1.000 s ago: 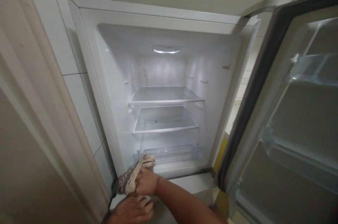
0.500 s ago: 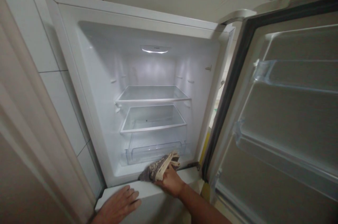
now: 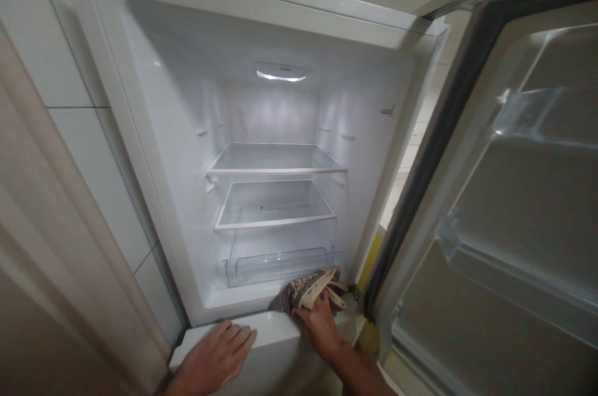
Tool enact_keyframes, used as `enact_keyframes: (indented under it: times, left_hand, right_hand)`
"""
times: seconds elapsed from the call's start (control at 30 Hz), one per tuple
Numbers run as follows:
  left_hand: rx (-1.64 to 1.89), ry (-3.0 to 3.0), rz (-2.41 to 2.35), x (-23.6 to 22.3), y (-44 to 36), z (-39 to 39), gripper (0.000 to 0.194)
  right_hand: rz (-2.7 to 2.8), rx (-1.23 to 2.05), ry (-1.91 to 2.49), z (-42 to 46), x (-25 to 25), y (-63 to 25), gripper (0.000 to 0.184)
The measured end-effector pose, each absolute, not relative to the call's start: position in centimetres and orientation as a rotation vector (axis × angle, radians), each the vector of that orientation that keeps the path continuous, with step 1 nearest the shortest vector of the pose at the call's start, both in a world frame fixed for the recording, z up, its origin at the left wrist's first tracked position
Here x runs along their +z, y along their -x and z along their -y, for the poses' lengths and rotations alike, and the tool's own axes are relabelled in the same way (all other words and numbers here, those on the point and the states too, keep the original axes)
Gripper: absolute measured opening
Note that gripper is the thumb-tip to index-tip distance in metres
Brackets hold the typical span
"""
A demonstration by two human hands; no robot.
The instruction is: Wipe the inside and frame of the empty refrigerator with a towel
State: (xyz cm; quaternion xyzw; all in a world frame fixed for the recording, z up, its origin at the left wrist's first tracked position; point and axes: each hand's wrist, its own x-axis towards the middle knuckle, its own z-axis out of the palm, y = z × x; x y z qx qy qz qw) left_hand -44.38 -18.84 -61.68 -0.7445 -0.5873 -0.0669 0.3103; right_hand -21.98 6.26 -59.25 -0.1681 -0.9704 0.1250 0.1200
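Right hand (image 3: 322, 324) is clenching a bunched cloth (image 3: 308, 287), brown and beige patterned, and pressing it against the bottom front ledge (image 3: 233, 304) of the open fridge (image 3: 154, 153), near the right corner of that ledge, just in front of the clear drawer (image 3: 280, 265). The cloth is sitting right at the lip where the fridge compartment is meeting the top of the lower white door (image 3: 266, 340). Grip on the right is closed around the cloth, fingers wrapping over the wad, part of the fabric sticking up and out above the knuckles. Left hand (image 3: 219, 355) is lying flat and released, palm down on the top of the lower door, holding nothing, well to the left of the cloth. Inside, two glass shelves (image 3: 275, 162) are showing with nothing on them, light (image 3: 280, 75) glowing at the top of the back wall. Upper door (image 3: 514, 209) is swinging wide open at right, clear door bins (image 3: 537, 119) showing along it. Tiled wall (image 3: 70, 122) is running along the left. Judging the cloth: soft, light, limp, folding wherever it is squeezed, not fragile, probably a bit grippy on the smooth plastic; it looks best taken as a bunched wad in the palm, as the hand is doing, so loose corners are not dragging or catching on the drawer edge. Cannot tell whether it is damp.
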Motion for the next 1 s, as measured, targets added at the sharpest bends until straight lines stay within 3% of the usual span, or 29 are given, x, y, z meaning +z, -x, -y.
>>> enact_keyframes:
  times: [0.33, 0.63, 0.83, 1.0]
  left_hand:
    - [-0.130, 1.955, 1.537, -62.6, 44.5, 18.5, 0.051]
    - [-0.120, 1.987, 1.552, -62.6, 44.5, 18.8, 0.039]
    - [-0.141, 1.951, 1.561, -62.1, 44.3, 18.9, 0.040]
    - [-0.094, 1.996, 1.557, -62.1, 44.4, 18.7, 0.043]
  right_hand:
    - [2.676, 0.110, 0.086, -3.4, -61.7, 27.1, 0.027]
    - [2.731, -0.093, -0.183, -0.3, -58.5, 30.1, 0.029]
    - [2.775, 0.029, 0.140, -3.4, -58.7, 25.5, 0.037]
    - [2.741, 0.060, 0.626, -6.9, -60.9, 21.3, 0.055]
